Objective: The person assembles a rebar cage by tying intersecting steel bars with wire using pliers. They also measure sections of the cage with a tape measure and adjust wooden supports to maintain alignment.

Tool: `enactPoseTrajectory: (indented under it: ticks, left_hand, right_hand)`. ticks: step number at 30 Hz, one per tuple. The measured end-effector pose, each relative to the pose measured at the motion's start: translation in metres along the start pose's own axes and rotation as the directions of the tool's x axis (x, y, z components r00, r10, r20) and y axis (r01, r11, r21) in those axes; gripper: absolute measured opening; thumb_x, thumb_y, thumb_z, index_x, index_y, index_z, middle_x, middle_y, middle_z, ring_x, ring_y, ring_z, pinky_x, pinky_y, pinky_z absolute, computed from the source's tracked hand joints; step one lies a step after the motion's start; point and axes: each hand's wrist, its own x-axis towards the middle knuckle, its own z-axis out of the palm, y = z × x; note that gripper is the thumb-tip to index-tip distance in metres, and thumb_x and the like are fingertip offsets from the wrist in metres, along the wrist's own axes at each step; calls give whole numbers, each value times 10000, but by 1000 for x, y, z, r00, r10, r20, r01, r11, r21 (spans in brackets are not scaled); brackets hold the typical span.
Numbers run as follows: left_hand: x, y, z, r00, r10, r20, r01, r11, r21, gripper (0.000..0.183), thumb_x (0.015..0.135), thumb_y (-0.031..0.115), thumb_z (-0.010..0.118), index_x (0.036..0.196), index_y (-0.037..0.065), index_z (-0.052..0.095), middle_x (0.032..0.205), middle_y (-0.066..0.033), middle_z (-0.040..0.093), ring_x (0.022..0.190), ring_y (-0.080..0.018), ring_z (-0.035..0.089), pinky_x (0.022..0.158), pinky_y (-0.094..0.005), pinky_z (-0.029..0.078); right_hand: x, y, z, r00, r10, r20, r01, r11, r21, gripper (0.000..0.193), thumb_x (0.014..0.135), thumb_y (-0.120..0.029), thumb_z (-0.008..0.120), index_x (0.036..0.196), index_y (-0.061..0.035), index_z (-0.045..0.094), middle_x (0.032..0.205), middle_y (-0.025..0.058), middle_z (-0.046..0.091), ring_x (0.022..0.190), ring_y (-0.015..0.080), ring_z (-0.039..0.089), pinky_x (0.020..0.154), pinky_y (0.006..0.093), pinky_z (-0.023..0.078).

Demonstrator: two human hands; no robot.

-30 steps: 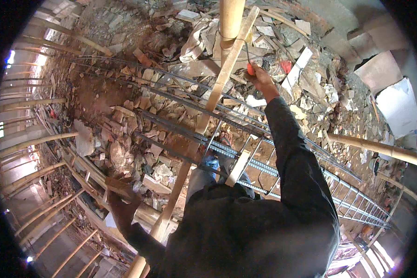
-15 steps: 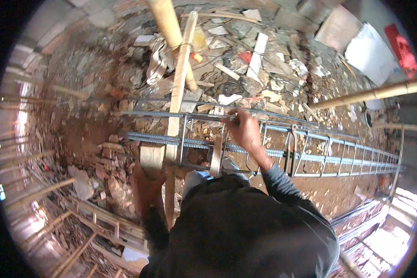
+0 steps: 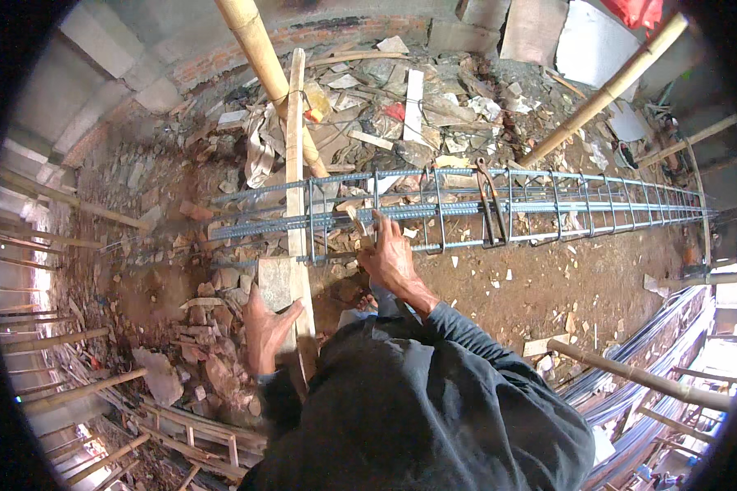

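Note:
A long rebar cage (image 3: 565, 204) of ribbed bars and square stirrups runs from the middle to the far right. My right hand (image 3: 395, 260) is at its near side, fingers curled around a pale, narrow piece (image 3: 355, 221) whose kind I cannot make out. Below the cage's left end, my left hand (image 3: 270, 327) grips a pale block (image 3: 277, 278), its thumb on the side near an upright wooden plank (image 3: 295, 155). The left end of the cage meets this plank. Rust-coloured pincers (image 3: 490, 204) hang across the cage bars, right of my right hand.
Bamboo poles (image 3: 258, 49) lean at the back, and another pole (image 3: 606, 90) slants at the right. Scraps and rubble (image 3: 434, 114) cover the ground beyond the cage. Bundled steel bars (image 3: 655, 335) lie at the lower right; broken bricks (image 3: 221, 360) lie left of my left hand.
My right hand has come from the cage's far bar down to its near side. My view has shifted, and the cage now appears higher. My left hand stays at the block.

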Motion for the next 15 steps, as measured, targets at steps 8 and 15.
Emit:
enactPoseTrajectory:
  ticks: [8, 15]
  left_hand:
    - [-5, -5, -15, 950, -12, -313, -80, 957, -278, 1000, 774, 254, 954, 1557, -61, 417, 1407, -272, 632, 1273, -367, 634, 1086, -437, 499]
    - [40, 47, -85, 800, 81, -594, -282, 925, -254, 1012, 918, 447, 832, 1637, -48, 320, 1614, -268, 444, 1441, -355, 499, 1194, -444, 402]
  right_hand:
    - [-108, 41, 12, 983, -171, 65, 162, 978, 127, 438, 961, -176, 624, 1363, -2, 600, 1215, 242, 687, 1119, 441, 677, 1016, 495, 526]
    - [-127, 42, 4, 933, -86, 348, -16, 960, 281, 587, 1054, -535, 494, 1239, -2, 656, 1012, 220, 705, 935, 360, 658, 831, 487, 498]
